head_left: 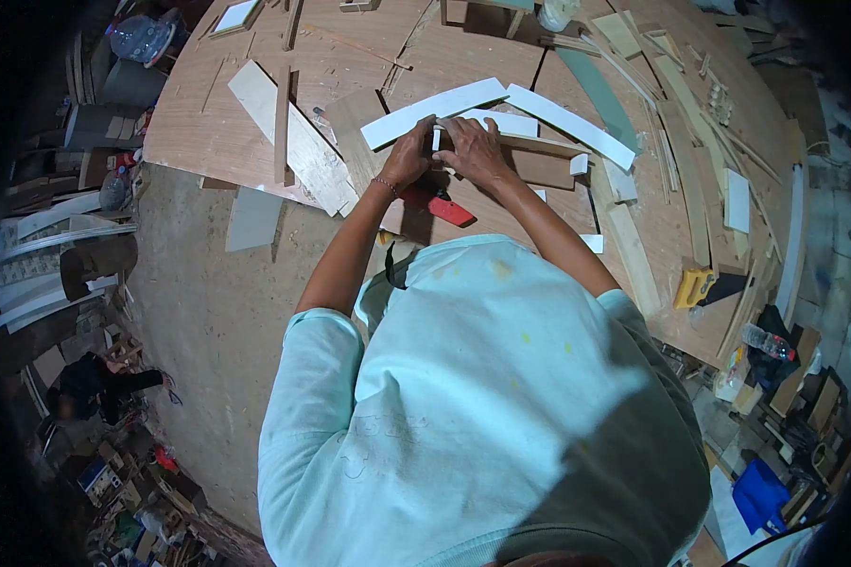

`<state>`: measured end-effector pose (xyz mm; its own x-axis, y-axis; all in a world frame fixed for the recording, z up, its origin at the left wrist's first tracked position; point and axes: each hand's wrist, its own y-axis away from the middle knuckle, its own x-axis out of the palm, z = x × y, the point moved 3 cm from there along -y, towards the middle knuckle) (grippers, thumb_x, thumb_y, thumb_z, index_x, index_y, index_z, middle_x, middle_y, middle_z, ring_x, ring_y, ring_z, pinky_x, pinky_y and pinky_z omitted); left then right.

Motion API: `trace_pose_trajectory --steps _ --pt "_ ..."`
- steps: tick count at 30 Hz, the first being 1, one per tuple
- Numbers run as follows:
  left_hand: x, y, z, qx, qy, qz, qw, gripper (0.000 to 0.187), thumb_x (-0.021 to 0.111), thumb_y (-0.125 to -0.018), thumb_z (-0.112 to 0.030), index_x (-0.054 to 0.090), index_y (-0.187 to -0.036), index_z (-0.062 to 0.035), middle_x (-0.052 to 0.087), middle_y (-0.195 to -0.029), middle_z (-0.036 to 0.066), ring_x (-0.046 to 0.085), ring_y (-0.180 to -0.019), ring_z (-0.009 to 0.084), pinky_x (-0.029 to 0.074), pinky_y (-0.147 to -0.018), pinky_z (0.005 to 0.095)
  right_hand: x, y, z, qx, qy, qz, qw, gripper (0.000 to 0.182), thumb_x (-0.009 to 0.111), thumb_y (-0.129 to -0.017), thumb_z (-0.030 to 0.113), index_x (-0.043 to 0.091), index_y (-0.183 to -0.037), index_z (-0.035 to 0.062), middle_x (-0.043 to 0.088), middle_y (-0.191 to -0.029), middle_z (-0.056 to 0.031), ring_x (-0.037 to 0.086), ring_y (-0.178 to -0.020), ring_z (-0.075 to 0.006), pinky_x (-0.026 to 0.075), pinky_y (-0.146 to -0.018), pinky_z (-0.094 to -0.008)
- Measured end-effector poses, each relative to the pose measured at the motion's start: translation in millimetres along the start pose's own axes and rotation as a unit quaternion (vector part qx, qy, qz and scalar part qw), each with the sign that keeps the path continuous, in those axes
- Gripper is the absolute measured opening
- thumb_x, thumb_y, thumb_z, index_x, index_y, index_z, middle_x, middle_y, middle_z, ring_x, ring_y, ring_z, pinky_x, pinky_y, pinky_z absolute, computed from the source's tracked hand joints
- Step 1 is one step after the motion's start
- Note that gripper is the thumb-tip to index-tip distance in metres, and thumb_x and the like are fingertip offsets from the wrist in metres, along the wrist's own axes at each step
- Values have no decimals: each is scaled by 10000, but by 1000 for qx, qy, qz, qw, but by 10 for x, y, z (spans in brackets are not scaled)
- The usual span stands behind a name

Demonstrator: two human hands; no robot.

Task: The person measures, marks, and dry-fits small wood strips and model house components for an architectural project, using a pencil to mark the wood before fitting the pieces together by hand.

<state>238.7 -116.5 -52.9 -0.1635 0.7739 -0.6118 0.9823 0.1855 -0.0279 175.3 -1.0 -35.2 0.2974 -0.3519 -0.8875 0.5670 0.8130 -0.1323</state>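
My left hand point(408, 159) and my right hand point(477, 151) are close together over the workbench, fingers curled. Between them stands a small white piece point(436, 140), and the fingers of both hands appear to close on it, though the grip is partly covered. To the right of my right hand lies a brown wooden board point(539, 168) with a white block point(579, 164) at its end. White curved strips point(435, 111) point(572, 126) lie just beyond the hands. A red tool-like object point(442, 205) rests below them, nearer my body.
The wooden workbench point(189, 123) carries a long pale board point(288, 137) at left and a green strip point(600, 94) at right. A yellow-handled saw point(695, 286) lies near the right edge among wood offcuts. Another person point(90, 387) is at far left.
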Motion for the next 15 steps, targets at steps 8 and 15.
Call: trace_pose_trajectory --steps 8,15 --pt "-16 -4 -32 -11 0 17 1000 678 697 -573 -39 365 -1164 -5 501 -1072 205 473 -1012 343 398 -840 372 -19 -18 6 20 -14 35 999 518 616 -697 325 441 -1130 102 500 -1100 -90 445 -1052 -240 203 -903 -538" --pt "-28 -11 -86 -12 -14 20 1000 669 696 -583 -44 367 -1164 1 493 -1084 202 474 -1013 339 399 -844 370 -57 -33 33 45 -5 68 997 515 614 -704 313 426 -1140 113 496 -1122 -95 437 -1068 -246 188 -916 -546"
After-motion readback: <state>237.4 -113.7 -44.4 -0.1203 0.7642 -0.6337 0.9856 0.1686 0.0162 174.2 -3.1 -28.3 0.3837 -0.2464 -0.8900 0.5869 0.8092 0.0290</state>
